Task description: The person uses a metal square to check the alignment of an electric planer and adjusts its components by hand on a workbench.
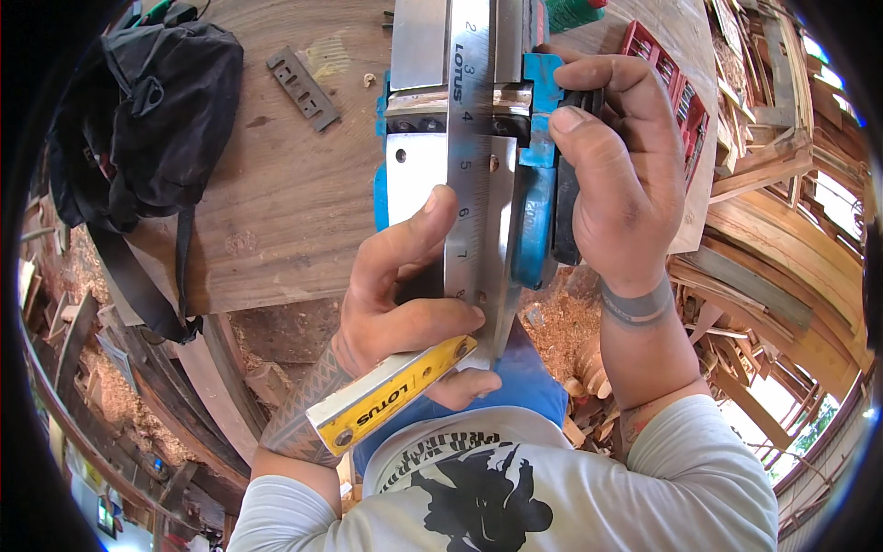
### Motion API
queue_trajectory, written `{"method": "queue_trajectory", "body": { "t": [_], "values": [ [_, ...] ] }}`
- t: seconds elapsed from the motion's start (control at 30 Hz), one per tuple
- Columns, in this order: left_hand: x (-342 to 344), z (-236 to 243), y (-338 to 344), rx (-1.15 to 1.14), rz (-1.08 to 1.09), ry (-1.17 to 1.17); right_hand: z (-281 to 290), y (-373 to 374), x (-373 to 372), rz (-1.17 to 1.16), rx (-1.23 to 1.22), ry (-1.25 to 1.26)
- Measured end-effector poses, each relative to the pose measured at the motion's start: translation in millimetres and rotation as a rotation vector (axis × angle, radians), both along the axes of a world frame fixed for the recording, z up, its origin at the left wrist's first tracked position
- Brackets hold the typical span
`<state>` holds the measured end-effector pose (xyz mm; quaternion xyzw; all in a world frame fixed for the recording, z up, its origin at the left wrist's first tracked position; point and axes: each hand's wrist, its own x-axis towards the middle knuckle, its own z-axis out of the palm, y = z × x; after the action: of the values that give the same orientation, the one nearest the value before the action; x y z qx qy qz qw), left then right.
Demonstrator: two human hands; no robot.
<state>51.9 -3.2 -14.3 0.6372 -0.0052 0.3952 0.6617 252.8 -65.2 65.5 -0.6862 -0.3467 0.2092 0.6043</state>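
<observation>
An electric planer [414, 175] with blue housing lies sole-up at the centre, its cutter drum [414, 124] showing. A steel try square [467, 147] lies lengthwise over the sole, its yellow-faced stock [391, 391] angled toward my body. My left hand [400, 304] has its fingers curled round the square's lower part, with fingertips against the blade's left edge. My right hand [616, 166] is closed on the planer's right side, thumb and forefinger at a blue fitting beside the drum.
The wooden table [239, 267] bears a black backpack [156, 120] at left, a slotted metal plate [303, 92], and behind the planer a green bottle [570, 14] and red bit case [648, 46]. Stacked timber [763, 239] stands at right; offcuts and shavings [579, 313] lie below.
</observation>
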Motion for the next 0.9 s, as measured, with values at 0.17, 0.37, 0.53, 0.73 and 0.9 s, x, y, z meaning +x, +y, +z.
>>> {"method": "queue_trajectory", "body": {
  "t": [0.17,0.37,0.53,0.73,0.9],
  "values": [
    [-0.6,1.8,-0.2,0.007,0.007,0.024,1.4,0.4,-0.2,-0.015,-0.001,-0.020],
    [0.2,0.2,0.0,-0.003,-0.002,0.002,2.7,-0.4,0.9,0.018,-0.007,-0.002],
    [-1.8,-1.2,-1.1,-0.016,-0.011,-0.010,2.1,-1.2,2.7,0.031,0.000,0.002],
    [-2.8,-2.0,-2.9,-0.001,0.004,-0.014,3.9,-2.3,2.7,0.038,-0.029,-0.004],
    [-6.4,2.9,-1.1,0.021,0.007,0.039,2.0,-1.2,1.7,0.015,-0.025,-0.004]
  ]
}}
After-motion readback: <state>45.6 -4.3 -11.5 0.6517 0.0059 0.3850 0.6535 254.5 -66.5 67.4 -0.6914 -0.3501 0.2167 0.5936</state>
